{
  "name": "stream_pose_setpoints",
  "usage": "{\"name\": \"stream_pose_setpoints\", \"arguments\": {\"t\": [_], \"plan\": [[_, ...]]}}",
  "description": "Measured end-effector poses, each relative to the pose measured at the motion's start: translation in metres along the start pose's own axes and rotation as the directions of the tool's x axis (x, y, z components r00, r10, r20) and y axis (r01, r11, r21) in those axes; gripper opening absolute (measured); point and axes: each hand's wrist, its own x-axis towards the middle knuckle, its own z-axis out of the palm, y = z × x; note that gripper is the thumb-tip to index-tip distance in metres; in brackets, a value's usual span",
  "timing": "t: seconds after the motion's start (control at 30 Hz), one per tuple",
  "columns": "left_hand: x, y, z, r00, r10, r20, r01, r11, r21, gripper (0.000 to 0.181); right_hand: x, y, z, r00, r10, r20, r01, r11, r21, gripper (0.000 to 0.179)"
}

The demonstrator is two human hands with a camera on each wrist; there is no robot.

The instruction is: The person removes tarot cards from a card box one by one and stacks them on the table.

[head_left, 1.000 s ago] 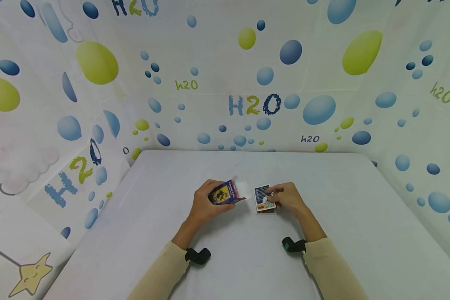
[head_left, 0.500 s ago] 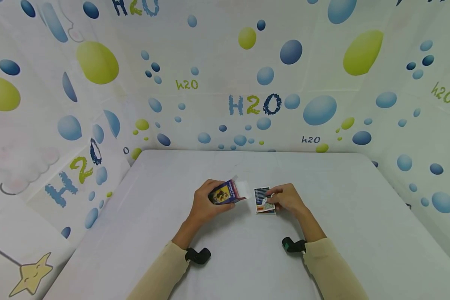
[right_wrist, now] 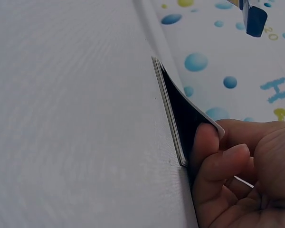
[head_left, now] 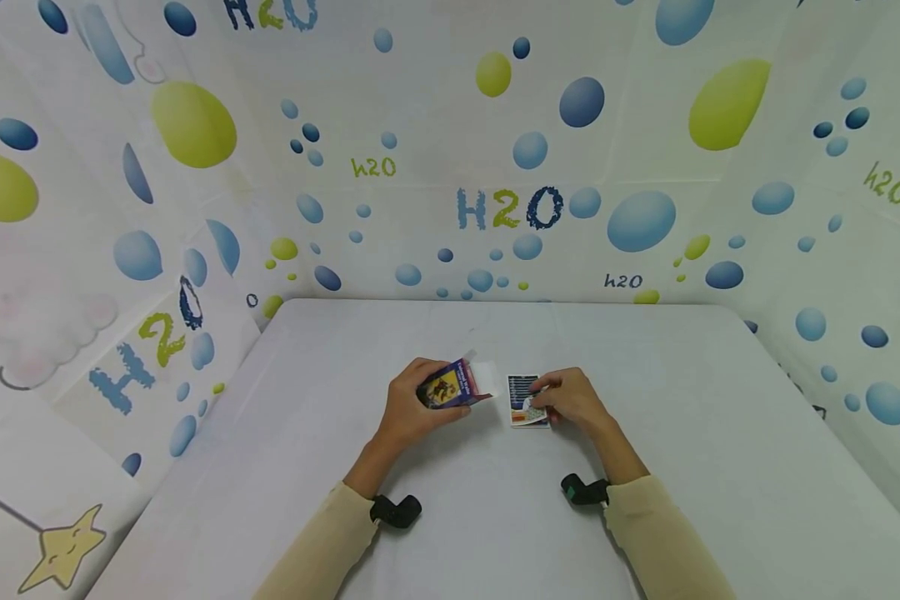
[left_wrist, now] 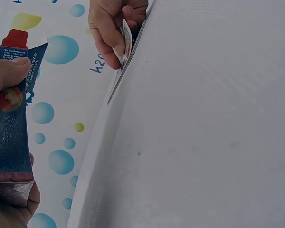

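Note:
My left hand [head_left: 411,408] grips a dark blue tarot card box [head_left: 450,386] above the table, fingers on one side and thumb on the other. In the head view its flap stands open toward the right; the left wrist view shows the box [left_wrist: 9,133] with a red end and printed lettering. Just right of it, a small stack of cards [head_left: 521,392] lies on the table. Thumb and fingers of my right hand [head_left: 577,396] pinch the top card's right edge. Seen from the right wrist, that card [right_wrist: 192,111] bends up away from the thin stack below it.
A white cloth covers the table [head_left: 307,350], whose far edge meets a wall sheet [head_left: 420,108] printed with blue and green drops. Black wrist cameras [head_left: 396,512] are strapped near both sleeves.
The top card has come down slightly toward me and now lines up more closely with the stack beneath. The left hand and box have stayed put.

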Motion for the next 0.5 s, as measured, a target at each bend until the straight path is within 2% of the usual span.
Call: {"name": "stream_pose_setpoints", "arguments": {"t": [0.23,0.5], "plan": [[0.0000,-0.0006,0.0003,1.000,0.018,-0.004,-0.018,1.000,-0.002,0.064,-0.0015,-0.0004,0.0017,1.000,0.004,-0.005,-0.004,0.999,-0.046,0.022],[-0.0002,-0.0017,0.0012,1.000,0.027,-0.009,-0.027,1.000,0.003,0.064,-0.0022,-0.0004,-0.0002,1.000,0.006,-0.002,-0.006,0.999,-0.042,0.023]]}}
